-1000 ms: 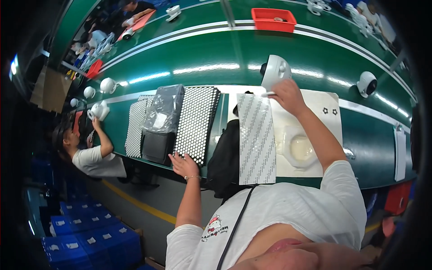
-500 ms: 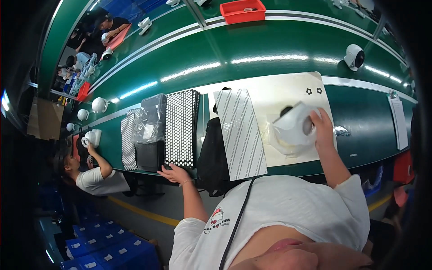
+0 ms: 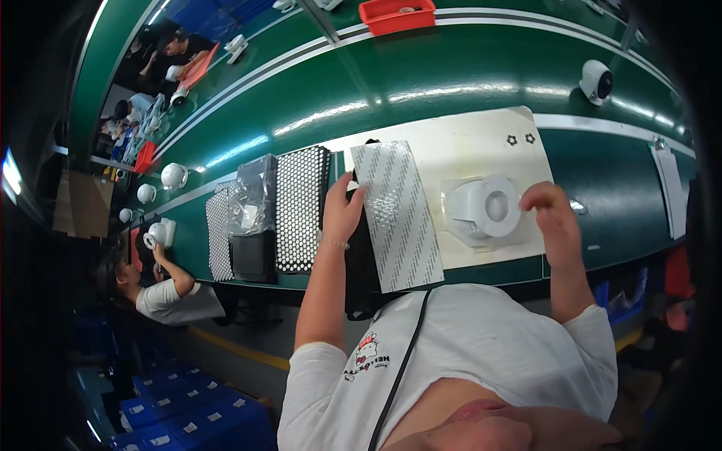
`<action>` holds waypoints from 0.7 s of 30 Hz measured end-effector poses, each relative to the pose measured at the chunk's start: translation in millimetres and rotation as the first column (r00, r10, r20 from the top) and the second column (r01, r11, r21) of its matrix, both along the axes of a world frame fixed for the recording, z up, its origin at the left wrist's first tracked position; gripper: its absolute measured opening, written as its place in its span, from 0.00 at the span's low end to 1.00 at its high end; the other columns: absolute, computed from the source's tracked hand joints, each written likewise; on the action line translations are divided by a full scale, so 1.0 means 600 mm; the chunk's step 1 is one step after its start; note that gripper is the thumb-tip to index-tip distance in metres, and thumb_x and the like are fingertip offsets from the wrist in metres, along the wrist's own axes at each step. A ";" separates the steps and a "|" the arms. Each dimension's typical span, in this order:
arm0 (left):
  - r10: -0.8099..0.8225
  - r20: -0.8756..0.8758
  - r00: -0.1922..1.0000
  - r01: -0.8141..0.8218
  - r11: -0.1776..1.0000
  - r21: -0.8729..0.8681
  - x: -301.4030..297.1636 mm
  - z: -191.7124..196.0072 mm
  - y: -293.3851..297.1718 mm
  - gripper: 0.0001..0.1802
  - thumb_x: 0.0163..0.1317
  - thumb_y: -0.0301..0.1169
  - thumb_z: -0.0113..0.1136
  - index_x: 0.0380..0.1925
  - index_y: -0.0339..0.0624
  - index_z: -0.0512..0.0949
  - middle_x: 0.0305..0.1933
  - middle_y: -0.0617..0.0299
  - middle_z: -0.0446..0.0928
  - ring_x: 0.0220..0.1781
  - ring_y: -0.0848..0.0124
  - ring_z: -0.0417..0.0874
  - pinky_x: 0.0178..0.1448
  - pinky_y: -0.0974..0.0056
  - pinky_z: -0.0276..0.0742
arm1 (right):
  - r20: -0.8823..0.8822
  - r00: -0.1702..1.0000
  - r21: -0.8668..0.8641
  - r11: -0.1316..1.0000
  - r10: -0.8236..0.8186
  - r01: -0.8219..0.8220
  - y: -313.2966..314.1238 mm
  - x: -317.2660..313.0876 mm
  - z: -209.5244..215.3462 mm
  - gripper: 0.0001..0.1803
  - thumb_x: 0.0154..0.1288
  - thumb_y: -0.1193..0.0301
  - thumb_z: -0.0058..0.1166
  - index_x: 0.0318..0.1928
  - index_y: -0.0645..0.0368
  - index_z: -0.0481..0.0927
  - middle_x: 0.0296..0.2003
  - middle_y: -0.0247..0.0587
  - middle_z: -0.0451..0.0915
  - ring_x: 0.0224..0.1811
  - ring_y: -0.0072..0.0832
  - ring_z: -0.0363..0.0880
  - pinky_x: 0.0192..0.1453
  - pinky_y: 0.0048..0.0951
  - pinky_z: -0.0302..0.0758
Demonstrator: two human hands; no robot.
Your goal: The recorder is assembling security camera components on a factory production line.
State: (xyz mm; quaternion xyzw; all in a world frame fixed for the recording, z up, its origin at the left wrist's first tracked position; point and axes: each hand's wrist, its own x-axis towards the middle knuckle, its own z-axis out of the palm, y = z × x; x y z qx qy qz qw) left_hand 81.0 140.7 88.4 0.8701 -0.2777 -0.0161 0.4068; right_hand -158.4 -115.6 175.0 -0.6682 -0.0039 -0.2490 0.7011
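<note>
A white plastic camera housing with a round ring opening lies on the cream board in front of me. Just right of it is my right hand, off the housing, its fingers loosely bent and holding nothing. My left hand reaches to the upper left edge of a silver-grey sheet with rows of printed marks. Its thumb and fingers are apart; whether they touch the sheet's edge I cannot tell. Left of that hand lies a stack of black sheets with white dots.
A clear plastic bag and a black box lie left of the dotted stack. Two small black flower-shaped pieces sit on the board. A white camera, a red bin and a clipboard stand farther off. A co-worker sits at left.
My right hand has set the white housing down on the board and let go of it. My left hand has moved up and right, from the dotted stack's front edge to the silver-grey sheet.
</note>
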 end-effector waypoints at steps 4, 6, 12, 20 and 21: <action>0.137 0.038 0.990 -0.142 0.963 0.229 0.052 -0.038 -0.030 0.27 0.47 0.37 0.57 0.44 0.28 0.68 0.36 0.44 0.75 0.38 0.53 0.76 0.40 0.59 0.71 | 0.520 0.748 -0.145 0.905 0.413 -0.400 0.078 0.011 0.153 0.07 0.52 0.70 0.57 0.30 0.54 0.73 0.34 0.37 0.72 0.32 0.31 0.71 0.32 0.26 0.67; 0.210 -0.100 0.973 -0.182 0.956 0.232 0.059 -0.050 -0.042 0.25 0.42 0.34 0.59 0.40 0.26 0.69 0.31 0.46 0.75 0.35 0.55 0.77 0.35 0.61 0.72 | 0.658 0.649 -0.083 0.894 0.381 -0.440 0.099 0.007 0.170 0.09 0.50 0.69 0.59 0.32 0.52 0.73 0.36 0.33 0.73 0.35 0.31 0.72 0.33 0.25 0.67; 0.197 -0.131 0.972 -0.165 0.961 0.224 0.061 -0.065 -0.046 0.26 0.41 0.32 0.62 0.41 0.31 0.68 0.34 0.48 0.74 0.31 0.61 0.77 0.35 0.65 0.72 | 0.744 0.666 0.207 0.930 0.052 -0.305 0.134 -0.021 0.205 0.05 0.47 0.74 0.58 0.20 0.50 0.75 0.26 0.28 0.76 0.24 0.26 0.68 0.24 0.21 0.58; 0.010 -0.366 0.931 -0.087 0.977 -0.194 0.056 -0.087 -0.012 0.11 0.48 0.19 0.53 0.35 0.37 0.70 0.29 0.66 0.71 0.30 0.78 0.72 0.36 0.74 0.68 | 0.776 0.630 0.185 0.937 0.044 -0.295 0.142 -0.019 0.196 0.04 0.52 0.69 0.56 0.26 0.49 0.74 0.28 0.26 0.75 0.26 0.27 0.69 0.26 0.26 0.60; -0.058 -0.374 0.925 -0.045 0.965 -0.260 0.048 -0.080 -0.017 0.10 0.49 0.17 0.50 0.33 0.38 0.70 0.29 0.67 0.71 0.30 0.79 0.71 0.36 0.76 0.66 | 0.773 0.633 0.186 0.940 0.040 -0.287 0.144 -0.019 0.195 0.04 0.52 0.69 0.56 0.26 0.49 0.74 0.28 0.26 0.75 0.26 0.27 0.69 0.26 0.26 0.60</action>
